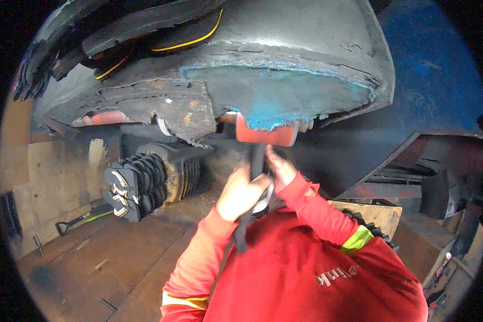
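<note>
A long dark flat piece, seen edge-on and resembling a sandal sole, stands between my hands. Its far end meets or nearly meets a red roller or abrasive belt under a machine's hood; contact cannot be made out. My left hand grips the piece from the left, fingers wrapped toward it and slightly blurred. On the other side my right hand is closed against it, index finger along its upper part. The lower end of the piece hangs over my red sleeve and front.
A grey hood with ragged flaps overhangs the roller; dark slabs with yellow edges lie on top. Stacked flip-flops stand left. Right are a blue panel and a wooden box.
</note>
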The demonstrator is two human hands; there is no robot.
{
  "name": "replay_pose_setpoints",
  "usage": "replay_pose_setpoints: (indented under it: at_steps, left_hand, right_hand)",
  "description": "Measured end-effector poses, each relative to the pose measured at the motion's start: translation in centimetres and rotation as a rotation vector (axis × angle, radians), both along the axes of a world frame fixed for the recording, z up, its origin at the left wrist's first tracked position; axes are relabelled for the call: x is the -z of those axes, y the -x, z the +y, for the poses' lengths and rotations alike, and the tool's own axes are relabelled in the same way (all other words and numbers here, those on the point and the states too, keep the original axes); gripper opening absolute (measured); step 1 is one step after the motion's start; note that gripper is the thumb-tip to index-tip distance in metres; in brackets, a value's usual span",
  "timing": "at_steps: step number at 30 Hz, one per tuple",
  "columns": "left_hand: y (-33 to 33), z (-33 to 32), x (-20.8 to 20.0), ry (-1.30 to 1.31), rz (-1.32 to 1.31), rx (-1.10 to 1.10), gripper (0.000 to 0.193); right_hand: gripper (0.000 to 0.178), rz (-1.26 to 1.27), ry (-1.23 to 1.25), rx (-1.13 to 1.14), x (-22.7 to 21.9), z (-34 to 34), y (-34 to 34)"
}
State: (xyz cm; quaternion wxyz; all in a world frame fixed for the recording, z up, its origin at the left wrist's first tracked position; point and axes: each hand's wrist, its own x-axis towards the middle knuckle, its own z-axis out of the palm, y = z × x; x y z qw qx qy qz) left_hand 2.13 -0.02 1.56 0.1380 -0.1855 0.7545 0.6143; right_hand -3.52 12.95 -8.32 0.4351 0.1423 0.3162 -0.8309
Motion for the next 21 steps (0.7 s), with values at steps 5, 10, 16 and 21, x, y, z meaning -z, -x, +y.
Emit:
replay_pose_setpoints:
  at_steps: [5,10,16,21]
  left_hand:
    - [1.6,0.5,1.3,0.036,0.07,0.03,0.06]
    - [-1.3,0.9,1.8,-0.077,0.192,-0.044,0.068]
    - [-3.6,0.6,0.4,0.015,0.162,-0.105,0.066]
    - [2.3,0.2,0.7,0.035,0.077,0.066,0.048]
  right_hand:
    - [0.056,-0.017,0.048,-0.111,2.0,1.5,1.7]
    - [0.047,0.092,-0.045,-0.115,0.3,1.3,0.9]
    - [0.042,0.365,0.016,-0.131,-0.1,0.9,-0.2]
    - [0.043,0.095,0.062,0.024,3.2,1.0,2.0]
